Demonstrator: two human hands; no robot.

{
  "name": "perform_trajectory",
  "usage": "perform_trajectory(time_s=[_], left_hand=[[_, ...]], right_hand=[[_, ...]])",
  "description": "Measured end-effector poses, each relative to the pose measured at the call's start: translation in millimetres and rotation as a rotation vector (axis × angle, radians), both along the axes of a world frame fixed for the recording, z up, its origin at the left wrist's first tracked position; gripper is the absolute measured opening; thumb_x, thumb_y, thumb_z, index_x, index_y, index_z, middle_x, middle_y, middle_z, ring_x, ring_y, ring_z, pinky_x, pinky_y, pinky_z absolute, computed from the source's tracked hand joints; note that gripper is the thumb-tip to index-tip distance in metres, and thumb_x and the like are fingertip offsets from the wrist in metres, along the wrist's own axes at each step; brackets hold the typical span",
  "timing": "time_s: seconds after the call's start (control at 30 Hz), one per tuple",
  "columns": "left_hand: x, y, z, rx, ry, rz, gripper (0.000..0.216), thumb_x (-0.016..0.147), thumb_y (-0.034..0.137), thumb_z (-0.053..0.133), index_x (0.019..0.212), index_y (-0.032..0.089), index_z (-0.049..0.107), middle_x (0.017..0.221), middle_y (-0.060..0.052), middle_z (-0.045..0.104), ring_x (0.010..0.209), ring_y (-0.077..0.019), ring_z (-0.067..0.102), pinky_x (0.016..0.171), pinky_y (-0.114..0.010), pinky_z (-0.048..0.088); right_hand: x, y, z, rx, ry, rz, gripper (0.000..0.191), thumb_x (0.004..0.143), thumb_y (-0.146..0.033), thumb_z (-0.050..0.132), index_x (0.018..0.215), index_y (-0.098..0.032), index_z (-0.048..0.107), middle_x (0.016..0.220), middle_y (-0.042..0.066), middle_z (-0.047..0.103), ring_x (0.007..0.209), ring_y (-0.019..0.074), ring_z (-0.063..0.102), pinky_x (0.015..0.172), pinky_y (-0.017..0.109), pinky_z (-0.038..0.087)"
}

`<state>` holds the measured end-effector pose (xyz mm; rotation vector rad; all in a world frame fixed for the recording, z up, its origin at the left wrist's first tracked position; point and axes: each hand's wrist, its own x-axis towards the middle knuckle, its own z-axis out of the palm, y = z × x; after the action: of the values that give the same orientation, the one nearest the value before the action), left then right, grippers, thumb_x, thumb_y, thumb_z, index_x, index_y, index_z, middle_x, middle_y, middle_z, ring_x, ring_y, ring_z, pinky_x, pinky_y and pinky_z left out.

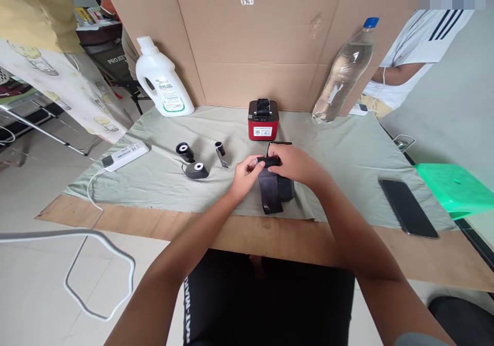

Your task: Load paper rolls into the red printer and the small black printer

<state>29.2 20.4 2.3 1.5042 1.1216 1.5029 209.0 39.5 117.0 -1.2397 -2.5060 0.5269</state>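
Both of my hands meet near the middle of the table, holding a small black roll [267,162]. My left hand [248,174] pinches its left end with thumb and fingers. Around the right end, my right hand [292,162] has its fingers curled. A wide dark strip [271,194] hangs down from the roll onto the cloth. Beside the strip, partly under my right hand, lies a dark object [286,189] whose kind I cannot make out. Farther back stands a red and black box-shaped device [263,122] with a black strip on its top.
Left of my hands lie two black rolls with white cores [185,152] [197,170] and a smaller roll [219,149]. A power strip [126,155], white jug [165,86], water bottle [343,75] and phone [408,208] surround them. Cardboard [262,37] stands behind; people are beyond.
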Motion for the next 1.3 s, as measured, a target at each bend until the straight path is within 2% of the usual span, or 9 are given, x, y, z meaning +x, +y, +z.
perform_trajectory(time_s=[0.2,0.43,0.57,0.7,0.8,0.87,0.97,1.13,1.3], left_hand=[[-4,2,1.0,0.100,0.016,-0.023,0.057,0.085,0.056,0.076,0.130,0.022,0.070,0.084,0.000,0.063,0.070,-0.0111,0.053,0.073,-0.027,0.051],[-5,5,1.3,0.075,-0.005,0.029,0.050,0.088,0.057,0.071,0.121,0.019,0.074,0.078,0.000,0.063,0.069,-0.0120,0.058,0.073,-0.028,0.052],[-6,6,3.5,0.206,0.067,0.109,0.048,0.085,0.054,0.076,0.122,0.023,0.072,0.094,-0.002,0.063,0.072,-0.0100,0.056,0.066,-0.024,0.047],[-9,10,0.9,0.120,0.077,0.121,0.048,0.086,0.054,0.076,0.121,0.022,0.072,0.109,-0.006,0.068,0.068,-0.0084,0.054,0.061,-0.024,0.043],[-8,12,-2.3,0.018,0.050,0.147,0.044,0.087,0.053,0.074,0.114,0.019,0.074,0.090,-0.002,0.067,0.064,-0.0091,0.049,0.060,-0.024,0.042],[-8,11,-3.1,0.010,0.056,0.167,0.043,0.085,0.053,0.076,0.110,0.019,0.074,0.081,0.000,0.063,0.062,-0.0093,0.047,0.059,-0.024,0.041],[-8,9,-0.9,0.135,0.135,0.173,0.041,0.083,0.052,0.080,0.109,0.020,0.073,0.091,-0.001,0.062,0.064,-0.0090,0.048,0.062,-0.025,0.044],[-20,8,8.1,0.329,0.338,0.000,0.055,0.085,0.053,0.079,0.131,0.025,0.068,0.111,-0.007,0.066,0.077,-0.0135,0.056,0.074,-0.029,0.050],[-31,16,12.0,0.484,0.438,-0.092,0.081,0.085,0.051,0.080,0.156,0.030,0.046,0.140,-0.014,0.064,0.099,-0.0207,0.062,0.087,-0.037,0.055]], right_hand=[[5,20,-13.0,-0.474,0.298,-0.043,0.030,0.096,-0.052,0.056,0.092,-0.022,0.058,0.069,-0.002,0.057,0.061,0.0160,0.056,0.060,0.030,0.041],[3,30,-29.0,-0.395,0.548,0.004,0.028,0.084,-0.043,0.072,0.100,-0.021,0.064,0.082,-0.002,0.063,0.075,0.0151,0.057,0.068,0.028,0.042],[1,31,-32.1,-0.479,0.560,-0.073,0.029,0.087,-0.046,0.066,0.103,-0.021,0.067,0.075,-0.003,0.061,0.069,0.0150,0.054,0.063,0.027,0.041],[0,32,-34.5,-0.500,0.638,0.048,0.034,0.083,-0.034,0.067,0.114,-0.022,0.064,0.091,-0.001,0.067,0.075,0.0146,0.057,0.063,0.026,0.043],[-4,30,-35.5,-0.487,0.654,0.096,0.033,0.079,-0.028,0.066,0.111,-0.022,0.063,0.096,-0.001,0.066,0.075,0.0136,0.057,0.062,0.025,0.042],[-8,28,-35.7,-0.504,0.675,0.047,0.037,0.077,-0.026,0.067,0.114,-0.022,0.062,0.091,-0.002,0.065,0.069,0.0122,0.055,0.062,0.026,0.043],[-12,27,-36.2,-0.564,0.720,-0.093,0.041,0.079,-0.027,0.070,0.119,-0.022,0.060,0.081,-0.004,0.062,0.059,0.0099,0.049,0.061,0.027,0.043],[-8,30,-34.8,-0.681,0.845,-0.151,0.042,0.080,-0.032,0.075,0.119,-0.021,0.062,0.088,0.000,0.068,0.074,0.0148,0.063,0.066,0.029,0.049],[0,29,-28.2,-0.732,0.714,-0.060,0.044,0.078,-0.029,0.080,0.121,-0.022,0.069,0.102,0.005,0.073,0.091,0.0192,0.067,0.066,0.027,0.049]])
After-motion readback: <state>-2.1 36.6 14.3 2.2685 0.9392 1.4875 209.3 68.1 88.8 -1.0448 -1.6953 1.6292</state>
